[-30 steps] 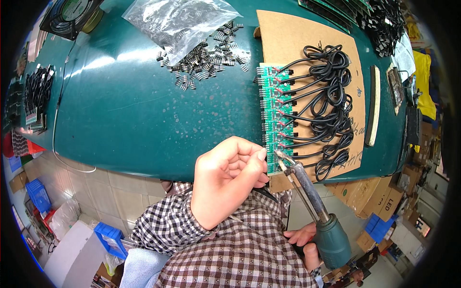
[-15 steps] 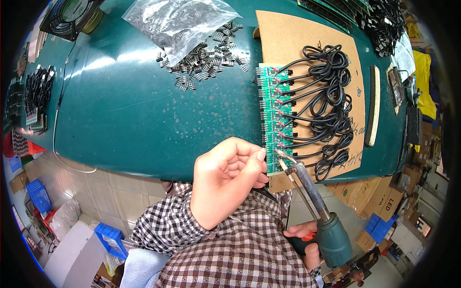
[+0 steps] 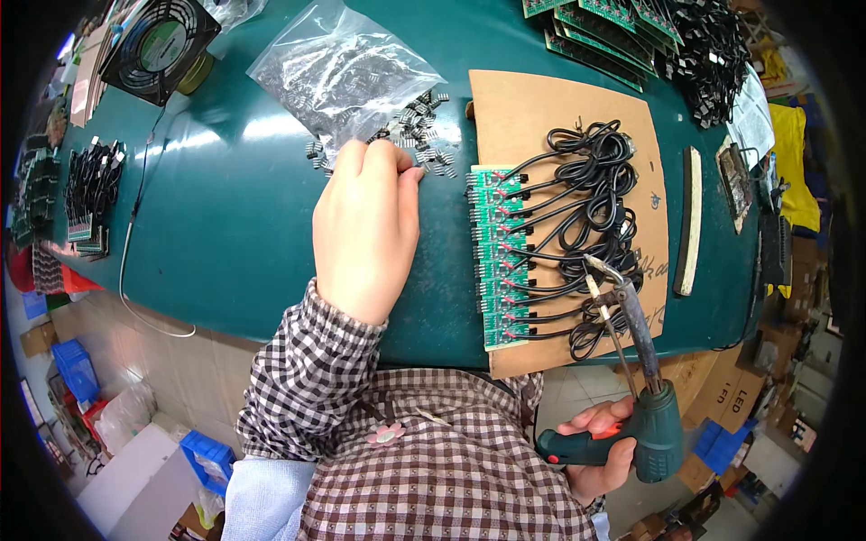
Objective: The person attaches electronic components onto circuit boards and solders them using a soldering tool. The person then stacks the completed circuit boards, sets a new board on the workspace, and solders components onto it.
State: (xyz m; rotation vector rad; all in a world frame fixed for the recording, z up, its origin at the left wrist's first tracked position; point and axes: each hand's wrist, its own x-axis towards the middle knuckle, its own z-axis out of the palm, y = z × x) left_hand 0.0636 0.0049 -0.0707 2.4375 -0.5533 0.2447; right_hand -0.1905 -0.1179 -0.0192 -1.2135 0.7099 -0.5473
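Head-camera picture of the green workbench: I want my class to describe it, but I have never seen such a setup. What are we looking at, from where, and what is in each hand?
The picture comes from a wide fisheye camera worn on a person's head, looking down, so straight edges bend near the rim. There is no machine, only two bare hands. The left hand, in a checked sleeve, reaches across the dark green table top and its fingertips touch a scattered heap of small black electronic parts, beside a clear plastic bag of the same. The right hand grips a green pistol-shaped soldering gun, whose tip hangs over a brown cardboard sheet. On that sheet lies a row of green circuit boards with coiled black cables attached. A black square fan stands far left.
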